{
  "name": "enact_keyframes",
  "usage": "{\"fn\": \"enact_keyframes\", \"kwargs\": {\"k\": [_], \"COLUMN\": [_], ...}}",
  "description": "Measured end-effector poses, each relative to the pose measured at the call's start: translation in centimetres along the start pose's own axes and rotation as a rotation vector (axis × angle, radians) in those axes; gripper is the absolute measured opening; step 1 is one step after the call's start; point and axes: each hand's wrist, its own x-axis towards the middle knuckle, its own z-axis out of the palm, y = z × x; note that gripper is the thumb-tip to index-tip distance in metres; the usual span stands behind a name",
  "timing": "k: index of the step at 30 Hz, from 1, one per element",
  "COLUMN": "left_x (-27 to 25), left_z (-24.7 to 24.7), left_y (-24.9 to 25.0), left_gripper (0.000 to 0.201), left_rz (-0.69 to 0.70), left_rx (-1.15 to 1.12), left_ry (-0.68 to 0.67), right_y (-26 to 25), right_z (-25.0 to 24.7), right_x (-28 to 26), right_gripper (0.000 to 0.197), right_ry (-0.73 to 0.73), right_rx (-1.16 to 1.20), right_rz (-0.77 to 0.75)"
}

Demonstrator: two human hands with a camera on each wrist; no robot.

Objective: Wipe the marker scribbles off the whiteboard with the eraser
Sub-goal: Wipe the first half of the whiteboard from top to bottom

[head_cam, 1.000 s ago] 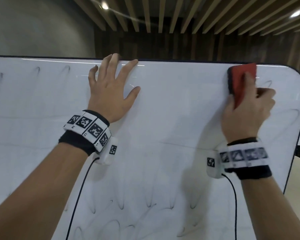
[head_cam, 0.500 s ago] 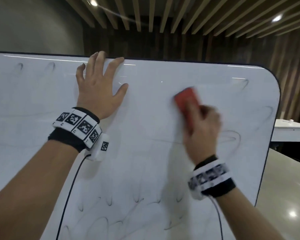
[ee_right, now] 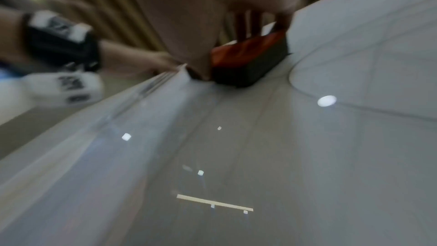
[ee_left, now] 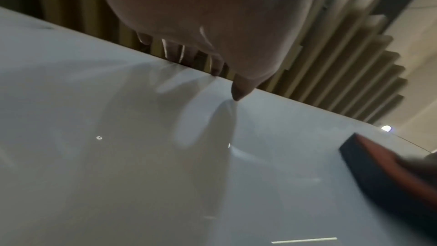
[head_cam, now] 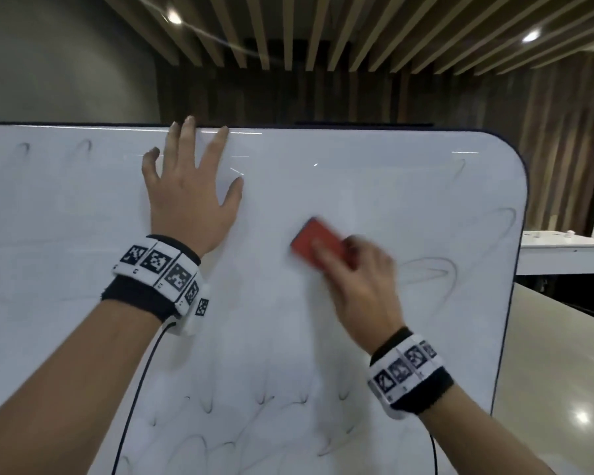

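A tall whiteboard (head_cam: 288, 337) fills the head view, with faint black marker loops (head_cam: 426, 272) at its right side and more scribbles (head_cam: 264, 399) low down. My right hand (head_cam: 360, 279) grips a red eraser (head_cam: 318, 243) with a dark felt base and presses it on the board near the middle. The right wrist view shows the eraser (ee_right: 250, 59) flat on the board under my fingers. My left hand (head_cam: 189, 186) lies flat with spread fingers near the board's top edge. In the left wrist view the eraser (ee_left: 387, 171) sits at the right.
The board's rounded right edge (head_cam: 515, 269) stands in front of a white table (head_cam: 563, 255). A pale floor (head_cam: 556, 371) lies to the right. Wooden ceiling slats (head_cam: 323, 32) run overhead. Cables (head_cam: 134, 399) hang from both wristbands.
My right hand has swept the eraser from the board's top right corner down and left toward the middle. The left hand has stayed pressed flat on the board.
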Motion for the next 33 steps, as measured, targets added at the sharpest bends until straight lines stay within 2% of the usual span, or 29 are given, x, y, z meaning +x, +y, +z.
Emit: {"fn": "enact_keyframes", "kwargs": {"k": [1,2,3,4,6,7,8,11,12,13,16,18,20,21,24,26,27,28,31,33], "left_x": [-0.2,-0.4,-0.5,-0.4,0.2,0.6,1.2,2.6,2.9,3.1,3.2,3.2,2.9,2.8,2.8,2.8,2.8,2.8,2.7,2.6], "left_z": [0.2,0.3,0.3,0.4,0.5,0.6,0.8,1.5,1.7,1.9,2.0,2.0,1.9,1.9,1.9,1.9,1.9,1.9,1.8,1.8], "left_y": [0.8,1.5,2.4,3.3,5.4,6.5,7.5,9.4,9.6,9.7,9.8,9.9,10.0,10.0,10.2,10.1,10.0,9.9,9.8,10.1], "left_gripper": [0.061,0.062,0.063,0.063,0.063,0.064,0.064,0.069,0.071,0.072,0.077,0.079,0.079,0.079,0.079,0.079,0.079,0.079,0.079,0.080], "left_rz": [0.023,0.064,0.120,0.180,0.280,0.312,0.327,0.290,0.270,0.256,0.233,0.222,0.219,0.217,0.210,0.216,0.221,0.227,0.236,0.233], "left_rx": [-0.007,-0.015,-0.022,-0.027,-0.035,-0.037,-0.039,-0.047,-0.040,-0.035,-0.052,-0.048,-0.042,-0.047,-0.055,-0.056,-0.057,-0.058,-0.046,-0.019], "left_ry": [-0.007,-0.019,-0.035,-0.048,-0.064,-0.071,-0.080,-0.127,-0.135,-0.137,-0.160,-0.159,-0.151,-0.152,-0.157,-0.154,-0.148,-0.144,-0.141,-0.142], "right_y": [0.0,1.1,3.0,5.1,8.7,9.7,9.9,9.1,9.9,11.1,14.5,14.7,14.0,13.4,10.8,10.4,10.9,11.7,13.3,13.3], "right_z": [-0.2,-0.8,-1.5,-2.3,-4.5,-5.1,-5.2,-4.5,-4.3,-4.5,-5.5,-6.0,-5.9,-5.9,-5.0,-4.7,-4.7,-4.9,-6.1,-6.1], "right_x": [-0.6,-0.1,1.2,2.7,6.3,7.7,8.5,7.1,5.6,3.9,-0.8,-1.3,0.6,1.9,4.5,3.9,2.7,1.0,-3.8,-3.6], "right_gripper": [0.051,0.048,0.047,0.049,0.055,0.057,0.058,0.055,0.054,0.055,0.062,0.065,0.065,0.064,0.058,0.056,0.056,0.058,0.066,0.065], "right_ry": [-0.082,-0.115,-0.084,-0.005,0.168,0.206,0.205,0.099,0.091,0.122,0.278,0.268,0.256,0.234,0.099,0.030,0.045,0.097,0.265,0.274], "right_rx": [-0.026,-0.040,-0.053,-0.067,-0.063,-0.044,-0.049,-0.117,-0.124,-0.124,-0.028,0.010,0.017,0.003,-0.074,-0.105,-0.106,-0.094,-0.007,0.020], "right_rz": [-0.115,-0.153,-0.099,0.034,0.425,0.566,0.602,0.319,0.312,0.395,0.850,0.999,0.966,0.884,0.482,0.367,0.404,0.510,0.962,1.081]}}
